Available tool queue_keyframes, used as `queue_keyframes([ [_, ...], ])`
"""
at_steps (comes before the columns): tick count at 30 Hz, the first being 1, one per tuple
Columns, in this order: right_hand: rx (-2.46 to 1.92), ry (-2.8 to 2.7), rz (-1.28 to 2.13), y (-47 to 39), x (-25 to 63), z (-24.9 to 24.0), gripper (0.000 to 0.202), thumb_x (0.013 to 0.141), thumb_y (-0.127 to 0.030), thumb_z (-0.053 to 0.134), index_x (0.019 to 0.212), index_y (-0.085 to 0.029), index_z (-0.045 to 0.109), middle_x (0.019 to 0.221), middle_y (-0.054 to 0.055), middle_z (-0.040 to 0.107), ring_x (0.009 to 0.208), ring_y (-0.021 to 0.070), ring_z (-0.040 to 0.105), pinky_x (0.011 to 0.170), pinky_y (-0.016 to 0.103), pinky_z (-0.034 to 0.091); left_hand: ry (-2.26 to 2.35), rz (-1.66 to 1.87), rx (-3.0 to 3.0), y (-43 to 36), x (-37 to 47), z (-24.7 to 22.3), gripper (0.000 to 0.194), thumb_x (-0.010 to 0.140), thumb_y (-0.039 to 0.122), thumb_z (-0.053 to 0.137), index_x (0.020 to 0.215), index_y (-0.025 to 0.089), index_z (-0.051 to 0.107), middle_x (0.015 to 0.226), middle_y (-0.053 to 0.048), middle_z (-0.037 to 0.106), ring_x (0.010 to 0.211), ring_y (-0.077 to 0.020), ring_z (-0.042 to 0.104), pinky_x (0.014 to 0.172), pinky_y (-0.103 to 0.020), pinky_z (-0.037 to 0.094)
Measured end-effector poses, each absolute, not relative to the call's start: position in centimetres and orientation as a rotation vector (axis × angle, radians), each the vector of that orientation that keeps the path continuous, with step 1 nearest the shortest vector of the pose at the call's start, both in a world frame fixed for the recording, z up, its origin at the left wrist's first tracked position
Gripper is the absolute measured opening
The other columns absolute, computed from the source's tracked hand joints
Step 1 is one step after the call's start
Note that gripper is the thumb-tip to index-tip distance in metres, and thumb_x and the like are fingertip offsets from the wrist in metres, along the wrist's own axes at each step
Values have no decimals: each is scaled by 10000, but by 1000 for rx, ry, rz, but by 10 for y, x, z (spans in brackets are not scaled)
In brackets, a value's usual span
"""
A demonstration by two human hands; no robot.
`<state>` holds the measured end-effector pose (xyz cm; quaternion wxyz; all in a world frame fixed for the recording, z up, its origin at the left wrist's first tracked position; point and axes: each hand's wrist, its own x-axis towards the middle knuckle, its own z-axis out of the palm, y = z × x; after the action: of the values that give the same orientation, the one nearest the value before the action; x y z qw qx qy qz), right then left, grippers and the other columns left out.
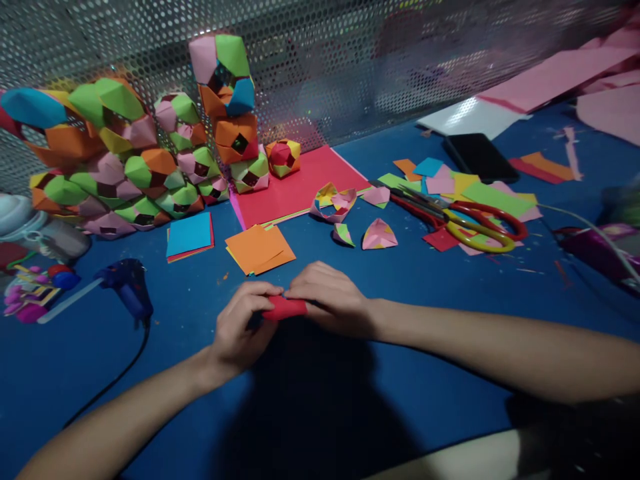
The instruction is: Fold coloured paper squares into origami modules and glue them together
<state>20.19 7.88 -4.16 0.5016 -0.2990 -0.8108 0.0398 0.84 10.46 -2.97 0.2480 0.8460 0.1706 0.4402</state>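
Paper (285,309), red and folded, sits pinched between our left hand (243,323) and right hand (333,295), inside the table's (425,277) front edge; we should press evenly.

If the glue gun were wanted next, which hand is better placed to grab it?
Probably the left hand: the glue gun lies nearer to it than to the right hand. Both hold the red paper, so the left would first need to let go.

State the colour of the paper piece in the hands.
The small folded paper piece is red, seen in the head view.
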Motion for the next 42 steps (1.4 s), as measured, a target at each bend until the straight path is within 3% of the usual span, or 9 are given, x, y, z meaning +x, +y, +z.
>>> queue_keyframes([
  [7, -638, -1986, -26, 80, 202, -43, 56, 852, -164, 484, 831, -200, 522, 782, 42, 647, 762, 140, 591, 693, 292, 447, 324, 1294, 2322, 103, 11, -26, 235, 723, 1, 603, 884, 153, 526, 1078, -112, 578, 1006, -234, 610, 783, -379, 549],
  [11, -608, -1989, 21, 80, 202, -44, 64, 873, -186, 460, 848, -196, 518, 805, 47, 656, 767, 136, 598, 698, 291, 450, 234, 1259, 2375, 101, 11, -26, 251, 734, -5, 575, 908, 165, 515, 1057, -101, 583, 1002, -217, 607, 799, -373, 544],
  [16, -762, -1947, 122, 81, 199, -42, 67, 863, -167, 490, 878, -160, 555, 759, 56, 646, 703, 139, 581, 681, 293, 448, 752, 1117, 2071, 98, 21, -24, 160, 738, 55, 601, 764, 176, 500, 828, -21, 596, 745, -112, 605, 626, -215, 499],
  [22, -931, -1988, 176, 81, 195, -44, 88, 863, -184, 491, 840, -147, 568, 745, 57, 645, 696, 148, 569, 672, 288, 420, 1162, 843, 1530, 95, 28, -13, 135, 716, 200, 641, 763, 166, 519, 590, 65, 484, 482, -48, 425, 449, -152, 351],
  [29, -1080, -1925, 278, 77, 192, -44, 101, 847, -241, 539, 778, -168, 545, 697, 16, 597, 629, 123, 505, 642, 261, 380, 1146, 786, 1397, 99, 26, -20, 183, 696, 261, 666, 727, 163, 514, 566, 66, 467, 490, -55, 403, 475, -172, 308],
  [36, -979, -1956, 156, 77, 194, -44, 64, 806, -109, 499, 785, -166, 517, 718, 33, 586, 667, 138, 499, 648, 273, 387, 1111, 800, 1398, 98, 28, -17, 173, 688, 243, 661, 694, 160, 510, 609, 49, 504, 534, -65, 426, 500, -183, 325],
  [42, -889, -2010, 191, 76, 194, -42, 171, 816, -67, 424, 829, -167, 562, 814, 67, 554, 744, 146, 510, 668, 275, 432, 1116, 778, 1381, 99, 27, -16, 120, 660, 174, 644, 698, 151, 533, 638, 34, 549, 537, -62, 435, 500, -179, 328],
])
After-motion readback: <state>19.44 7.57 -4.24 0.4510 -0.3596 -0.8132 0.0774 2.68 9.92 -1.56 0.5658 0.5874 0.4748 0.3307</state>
